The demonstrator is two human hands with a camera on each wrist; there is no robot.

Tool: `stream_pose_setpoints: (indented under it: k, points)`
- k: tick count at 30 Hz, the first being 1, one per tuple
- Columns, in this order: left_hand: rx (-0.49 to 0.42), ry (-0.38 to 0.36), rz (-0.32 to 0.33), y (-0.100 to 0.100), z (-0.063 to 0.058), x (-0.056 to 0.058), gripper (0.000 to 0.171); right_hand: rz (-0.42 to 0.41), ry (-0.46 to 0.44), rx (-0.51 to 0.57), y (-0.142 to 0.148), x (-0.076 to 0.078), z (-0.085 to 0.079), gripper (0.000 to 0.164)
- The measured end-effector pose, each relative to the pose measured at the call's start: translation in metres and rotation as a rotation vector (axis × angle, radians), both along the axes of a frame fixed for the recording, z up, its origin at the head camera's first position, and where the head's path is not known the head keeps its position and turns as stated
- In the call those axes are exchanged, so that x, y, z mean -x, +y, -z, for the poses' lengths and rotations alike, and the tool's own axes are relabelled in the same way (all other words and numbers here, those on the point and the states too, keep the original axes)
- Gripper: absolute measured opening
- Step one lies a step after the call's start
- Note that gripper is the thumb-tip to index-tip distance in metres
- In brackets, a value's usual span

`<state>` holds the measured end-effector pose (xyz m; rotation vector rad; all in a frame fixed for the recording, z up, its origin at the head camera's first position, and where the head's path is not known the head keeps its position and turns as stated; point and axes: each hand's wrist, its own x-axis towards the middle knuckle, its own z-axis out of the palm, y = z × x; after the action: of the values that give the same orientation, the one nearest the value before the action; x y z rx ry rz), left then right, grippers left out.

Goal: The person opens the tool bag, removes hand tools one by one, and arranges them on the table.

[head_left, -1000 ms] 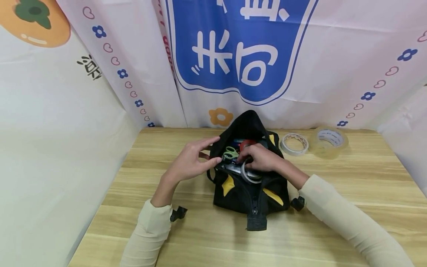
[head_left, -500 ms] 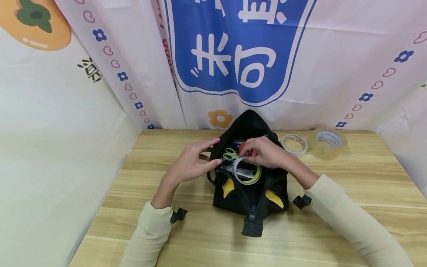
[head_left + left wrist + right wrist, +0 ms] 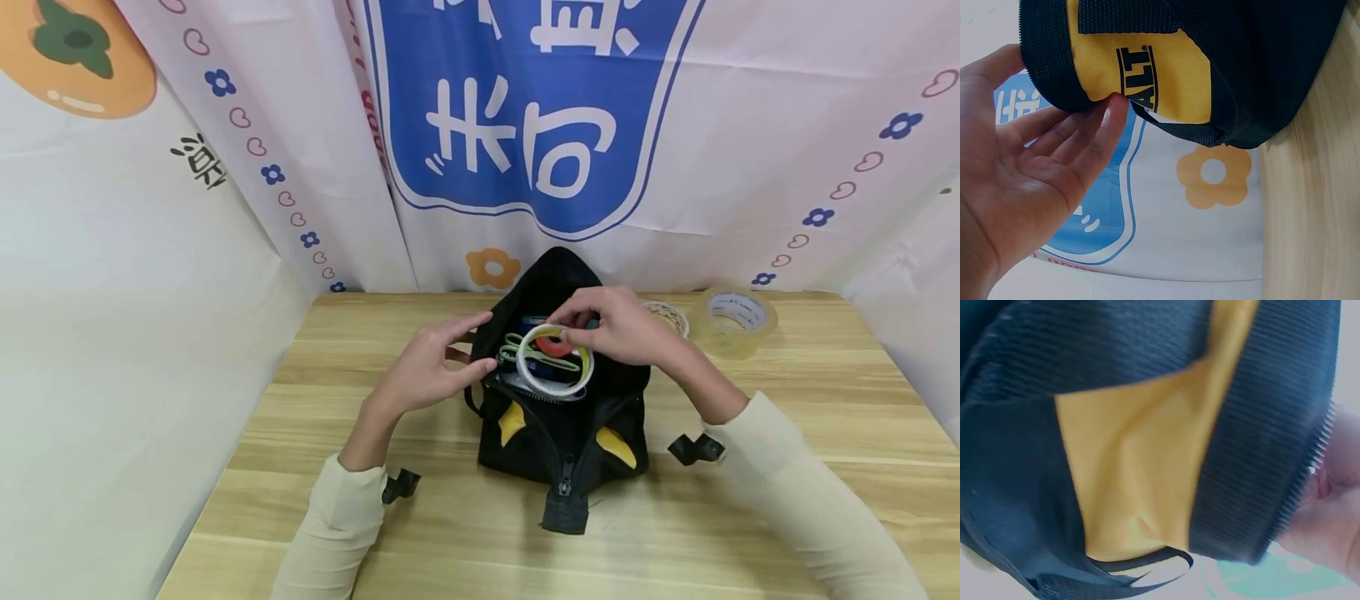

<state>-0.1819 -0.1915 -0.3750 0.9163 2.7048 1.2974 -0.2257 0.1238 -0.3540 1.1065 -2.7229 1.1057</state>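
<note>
Left grip [image 3: 438, 358]: bare fingers grasping the left wall of a black bag [image 3: 536, 437], the thumb at its rim and other fingers against the outside. From the left wrist, those fingers touch the bag beside a yellow panel [image 3: 1179, 81] bearing the black letters "ALT".
Left cuff: a cream sleeve [image 3: 341, 500], with a small black gadget [image 3: 400, 485] beside it.
Bag: sits mid-scene on the worktop [image 3: 240, 483], its mouth parted, with yellow patches [image 3: 512, 423] on its near side and a zip running toward the viewer.
Inside the bag: green scissors [image 3: 514, 338] on the left and something red [image 3: 555, 344] seen through a ring of tape; the rest is too crowded to make out.
Tape roll [image 3: 523, 365]: a white ring, yellow inside, tilted at the bag's mouth; whether its lower edge touches the bag, I cannot tell.
Right grip [image 3: 618, 325]: pinching the tape roll's upper edge between thumb and fingers. From the right wrist, the bag's black and yellow fabric hides most of this hand.
Far right: a white roll [image 3: 678, 318], partly behind the right hand, and just beside it a larger clear roll [image 3: 738, 343], both lying flat.
Backdrop: a pale cloth, blue banner [image 3: 510, 142] with white characters above an orange flower [image 3: 492, 268].
</note>
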Motion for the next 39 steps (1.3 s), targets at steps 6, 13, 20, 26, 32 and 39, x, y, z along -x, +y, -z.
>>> stream_pose_setpoints:
  k: [6, 13, 20, 26, 32, 39]
  points:
    - [0.008, -0.001, -0.009, 0.0, 0.0, 0.0, 0.064, 0.082, 0.007, 0.016, 0.017, -0.002, -0.012, 0.019]
    - [0.007, -0.002, -0.008, 0.0, 0.002, 0.0, 0.063, 0.168, -0.064, 0.072, 0.043, -0.01, -0.024, 0.019]
    - [0.01, -0.007, -0.01, 0.001, 0.001, 0.0, 0.063, 0.292, -0.1, 0.134, 0.071, -0.013, -0.023, 0.019]
    - [0.008, 0.002, -0.006, 0.001, 0.001, 0.001, 0.063, 0.374, -0.108, 0.153, 0.097, -0.016, -0.017, 0.019]
    - [0.011, 0.002, -0.007, 0.001, 0.001, 0.002, 0.063, 0.401, -0.16, 0.176, 0.115, -0.016, -0.002, 0.023]
    - [0.019, -0.001, -0.014, 0.001, 0.0, 0.001, 0.063, 0.443, -0.188, 0.199, 0.132, -0.016, 0.02, 0.025]
